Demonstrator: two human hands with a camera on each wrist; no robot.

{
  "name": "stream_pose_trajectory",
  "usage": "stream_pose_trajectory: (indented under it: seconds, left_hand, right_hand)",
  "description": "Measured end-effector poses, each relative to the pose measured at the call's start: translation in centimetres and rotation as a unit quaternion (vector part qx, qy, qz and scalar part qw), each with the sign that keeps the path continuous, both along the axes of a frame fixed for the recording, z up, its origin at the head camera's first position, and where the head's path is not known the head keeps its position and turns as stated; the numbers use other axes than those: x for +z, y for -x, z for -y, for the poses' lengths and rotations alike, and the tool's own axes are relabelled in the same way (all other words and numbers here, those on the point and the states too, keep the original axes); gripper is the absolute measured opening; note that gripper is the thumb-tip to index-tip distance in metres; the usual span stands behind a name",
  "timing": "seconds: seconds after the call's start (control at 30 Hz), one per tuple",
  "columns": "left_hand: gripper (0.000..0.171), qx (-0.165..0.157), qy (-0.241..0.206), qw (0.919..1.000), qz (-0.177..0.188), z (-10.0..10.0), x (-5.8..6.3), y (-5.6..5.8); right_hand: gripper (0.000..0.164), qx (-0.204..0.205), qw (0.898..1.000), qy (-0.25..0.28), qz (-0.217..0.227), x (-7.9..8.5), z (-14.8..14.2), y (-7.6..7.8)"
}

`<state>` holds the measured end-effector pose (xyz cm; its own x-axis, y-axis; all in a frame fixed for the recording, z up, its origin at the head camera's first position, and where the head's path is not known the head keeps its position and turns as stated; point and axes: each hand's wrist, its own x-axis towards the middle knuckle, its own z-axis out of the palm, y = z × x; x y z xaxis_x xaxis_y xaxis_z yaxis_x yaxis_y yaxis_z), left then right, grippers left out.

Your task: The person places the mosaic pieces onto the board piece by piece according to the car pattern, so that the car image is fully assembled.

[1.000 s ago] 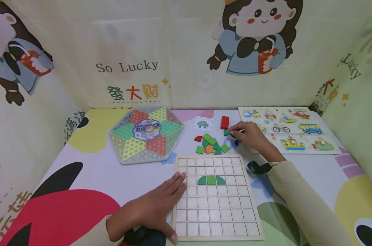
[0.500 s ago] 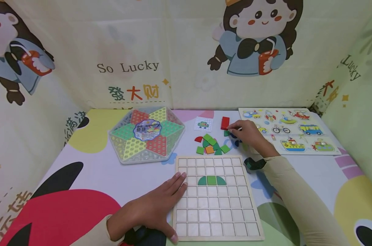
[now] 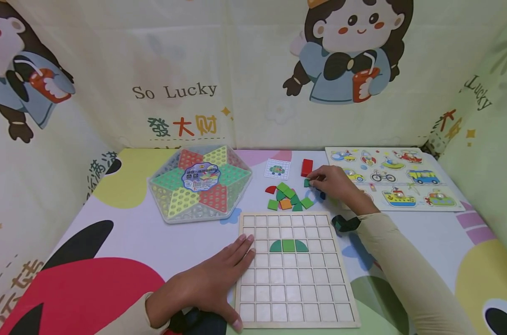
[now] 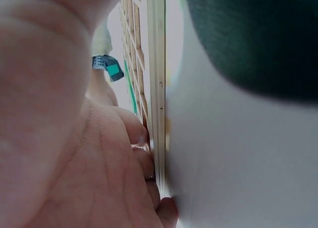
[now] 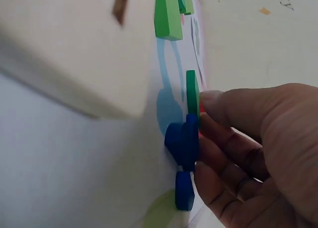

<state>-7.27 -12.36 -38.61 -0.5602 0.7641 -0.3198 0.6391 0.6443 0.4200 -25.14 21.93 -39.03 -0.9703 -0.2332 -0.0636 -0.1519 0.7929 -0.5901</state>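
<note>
In the head view, my left hand point(image 3: 216, 274) rests with straight fingers on the left edge of a wooden grid board point(image 3: 299, 324); its palm fills much of the left wrist view, beside the board's edge point(image 4: 158, 89). Set into the grid is a light green square point(image 3: 288, 245) between two dark green quarter-round pieces. Beyond the board my right hand point(image 3: 337, 184) pinches a dark green piece point(image 5: 192, 94) between thumb and finger, low over the table. Blue pieces point(image 5: 184, 190) stand close by its other fingertips. The fingers partly hide the green piece's shape.
Loose green, orange and red pieces point(image 3: 285, 204) lie behind the board. A red block point(image 3: 306, 167) and a pattern card point(image 3: 276, 169) are farther back. A hexagonal game box point(image 3: 200, 184) stands left, a vehicle picture board point(image 3: 397, 177) right.
My right hand has shifted slightly left and nearer, and the dark green piece has moved slightly the same way. The left hand stays on the board.
</note>
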Motion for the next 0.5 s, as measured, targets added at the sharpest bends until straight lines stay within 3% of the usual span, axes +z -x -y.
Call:
stream_pose_trajectory:
  seconds: [0.33,0.5]
  left_hand:
    - [0.13,-0.002,-0.001,1.0,-0.004,0.05,0.05,0.01]
    - [0.129,0.0,-0.003,1.0,-0.001,0.06,0.09,-0.02]
  right_hand:
    - [0.034,0.049,0.998,-0.032,0.018,0.0,0.5,-0.2]
    - [0.029,0.053,0.998,-0.035,0.01,0.13,0.66,-0.25]
